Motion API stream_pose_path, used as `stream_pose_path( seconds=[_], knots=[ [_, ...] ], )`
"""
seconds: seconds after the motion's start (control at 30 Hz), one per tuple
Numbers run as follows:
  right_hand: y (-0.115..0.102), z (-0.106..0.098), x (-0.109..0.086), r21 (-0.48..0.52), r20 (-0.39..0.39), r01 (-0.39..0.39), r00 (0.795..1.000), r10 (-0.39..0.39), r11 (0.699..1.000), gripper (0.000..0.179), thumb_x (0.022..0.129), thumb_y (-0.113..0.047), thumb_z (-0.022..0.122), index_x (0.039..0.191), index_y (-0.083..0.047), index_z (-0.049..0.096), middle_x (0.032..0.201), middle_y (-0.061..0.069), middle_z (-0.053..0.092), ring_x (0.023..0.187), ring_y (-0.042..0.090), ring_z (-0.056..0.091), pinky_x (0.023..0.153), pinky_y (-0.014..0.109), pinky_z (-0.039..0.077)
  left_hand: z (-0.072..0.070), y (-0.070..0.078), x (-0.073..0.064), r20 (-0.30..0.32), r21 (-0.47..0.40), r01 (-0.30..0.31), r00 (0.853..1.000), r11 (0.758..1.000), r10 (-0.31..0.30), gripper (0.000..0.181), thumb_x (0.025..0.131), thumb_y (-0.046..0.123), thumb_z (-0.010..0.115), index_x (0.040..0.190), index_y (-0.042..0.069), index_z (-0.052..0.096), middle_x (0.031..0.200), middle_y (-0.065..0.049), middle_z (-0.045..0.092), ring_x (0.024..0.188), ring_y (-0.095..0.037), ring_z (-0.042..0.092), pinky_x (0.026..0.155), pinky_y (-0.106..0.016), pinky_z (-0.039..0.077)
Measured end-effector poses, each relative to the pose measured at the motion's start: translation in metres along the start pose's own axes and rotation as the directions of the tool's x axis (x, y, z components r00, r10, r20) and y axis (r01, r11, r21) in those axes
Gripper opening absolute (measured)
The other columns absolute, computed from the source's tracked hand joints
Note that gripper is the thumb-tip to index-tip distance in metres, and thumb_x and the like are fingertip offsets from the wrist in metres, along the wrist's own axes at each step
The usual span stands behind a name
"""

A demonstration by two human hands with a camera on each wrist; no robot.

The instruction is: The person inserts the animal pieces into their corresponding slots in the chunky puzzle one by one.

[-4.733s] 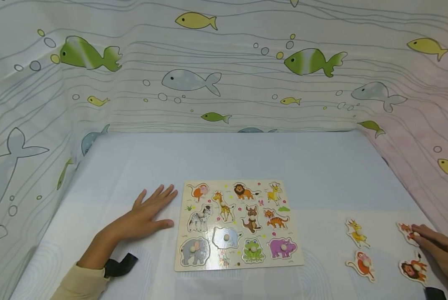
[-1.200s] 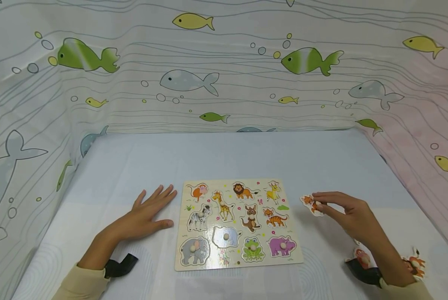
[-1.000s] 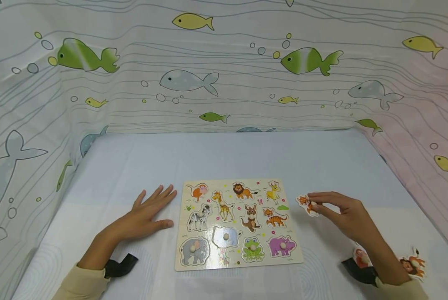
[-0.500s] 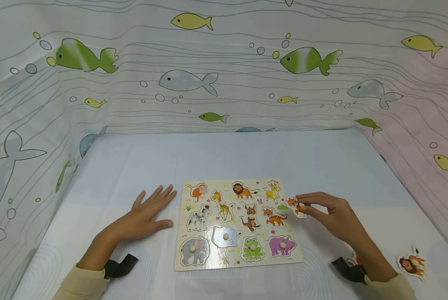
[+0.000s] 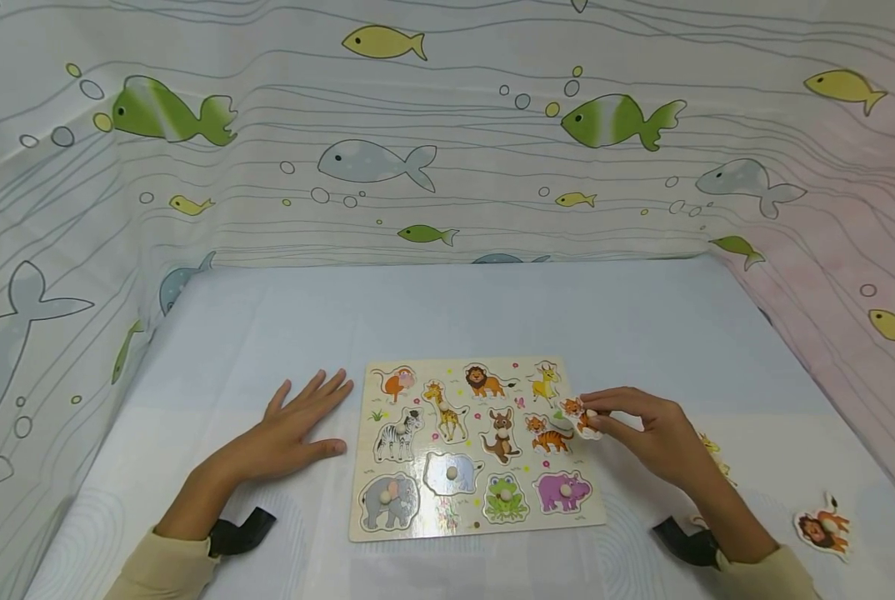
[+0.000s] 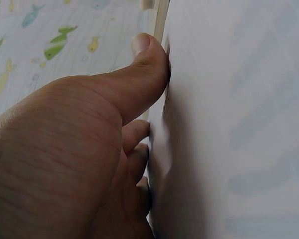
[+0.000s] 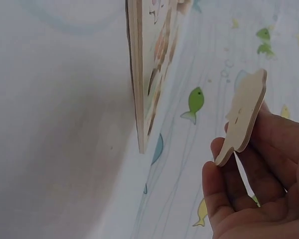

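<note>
My right hand (image 5: pixel 661 437) pinches a tiger puzzle piece (image 5: pixel 578 415) by its knob between thumb and fingers. The piece is over the right edge of the wooden puzzle board (image 5: pixel 436 371), beside the printed tiger spot (image 5: pixel 551 436). In the right wrist view the bare wooden underside of the tiger piece (image 7: pixel 246 112) shows, held apart from the board's edge (image 7: pixel 138 89). Flat on the table, my left hand (image 5: pixel 297 433) rests with fingers spread just left of the board. The left wrist view shows its thumb (image 6: pixel 144 69) near that edge.
A lion piece (image 5: pixel 824 529) lies at the right. A gazelle piece (image 5: pixel 712 450) and the monkey piece (image 5: pixel 697 521) are partly hidden behind my right arm. Knobbed elephant (image 5: pixel 387 500), frog (image 5: pixel 505 500) and hippo (image 5: pixel 567 492) pieces sit in the board. A fish-patterned curtain (image 5: pixel 492 167) surrounds the table.
My right hand picked up the tiger piece at the far right and carried it left to the board's right edge, still moving left lately. The left hand has stayed in place.
</note>
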State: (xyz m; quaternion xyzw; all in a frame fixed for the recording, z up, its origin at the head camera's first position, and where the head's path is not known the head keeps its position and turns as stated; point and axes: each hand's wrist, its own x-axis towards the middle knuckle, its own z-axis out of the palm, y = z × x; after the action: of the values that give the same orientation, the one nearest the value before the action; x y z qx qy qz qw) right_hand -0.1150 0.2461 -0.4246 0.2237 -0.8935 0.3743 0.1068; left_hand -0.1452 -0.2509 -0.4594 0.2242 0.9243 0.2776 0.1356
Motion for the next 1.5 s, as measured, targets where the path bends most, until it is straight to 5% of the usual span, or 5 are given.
stream_pose_path(
  seconds=[0.77,1.5],
  knots=[
    [0.003,0.006,-0.001,0.041,0.024,0.01,1.0,-0.011,0.999,0.029,0.083,0.0,0.077,0.107,-0.017,0.077,0.111,-0.001,0.075,0.109,-0.001,0.064,0.096,0.004,0.042,-0.001,0.001,0.002,0.006,0.011,0.002,1.0,1.0,-0.002,0.087,0.09,0.053,0.067,0.159,0.018,0.028,0.167,-0.01,0.021,0.156,-0.039,0.007,0.12,-0.063,-0.009],
    [0.001,0.022,0.0,0.043,0.034,0.023,0.999,-0.024,0.999,0.026,0.081,-0.002,0.08,0.101,-0.019,0.076,0.106,-0.001,0.074,0.088,0.004,0.067,0.073,0.014,0.051,-0.003,0.004,-0.001,0.006,0.011,0.003,1.0,1.0,-0.003,0.086,0.09,0.053,0.067,0.159,0.018,0.029,0.167,-0.01,0.022,0.155,-0.04,0.009,0.12,-0.064,-0.008]
  ],
)
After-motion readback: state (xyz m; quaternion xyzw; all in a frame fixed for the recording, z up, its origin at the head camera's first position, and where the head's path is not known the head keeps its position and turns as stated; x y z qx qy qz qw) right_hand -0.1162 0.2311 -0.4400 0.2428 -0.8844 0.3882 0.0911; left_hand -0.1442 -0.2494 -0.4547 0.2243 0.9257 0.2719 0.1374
